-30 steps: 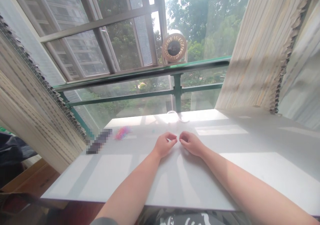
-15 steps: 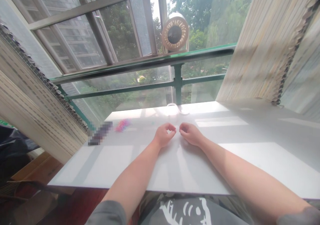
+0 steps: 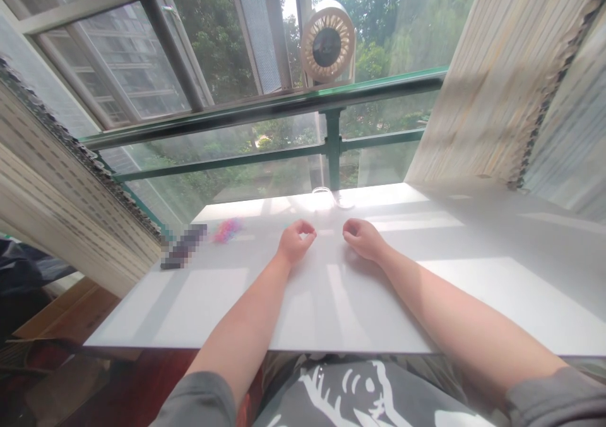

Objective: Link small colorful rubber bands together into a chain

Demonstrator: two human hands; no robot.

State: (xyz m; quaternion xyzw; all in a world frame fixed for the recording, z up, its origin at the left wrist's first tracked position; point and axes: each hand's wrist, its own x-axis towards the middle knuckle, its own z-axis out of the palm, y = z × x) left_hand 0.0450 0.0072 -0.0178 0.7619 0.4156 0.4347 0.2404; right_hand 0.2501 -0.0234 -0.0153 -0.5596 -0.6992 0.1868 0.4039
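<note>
My left hand (image 3: 297, 242) is held over the middle of the white table (image 3: 227, 313), thumb and fingertips pinched together. Facing it across a small gap, my right hand (image 3: 364, 239) is curled into a similar pinch. Whatever either pinch may hold is too fine to make out. Behind the hands, near the table's far edge, are a clear ring-shaped item (image 3: 322, 191) and a small clear round dish (image 3: 344, 203), both washed out by sunlight. A loose heap of small pink, red and purple pieces (image 3: 228, 230) lies farther left; their kind is unclear.
A dark, pixelated object (image 3: 184, 247) lies at the table's left edge. Beyond the table, a round white fan (image 3: 327, 47) stands by the green railing (image 3: 333, 130) and window. Striped curtains (image 3: 454, 105) hang on both sides, and a cardboard box (image 3: 71, 307) is at lower left.
My hands have drawn apart, the left one shifting left, and the gap between the pinches is wider. The view has tilted slightly downward.
</note>
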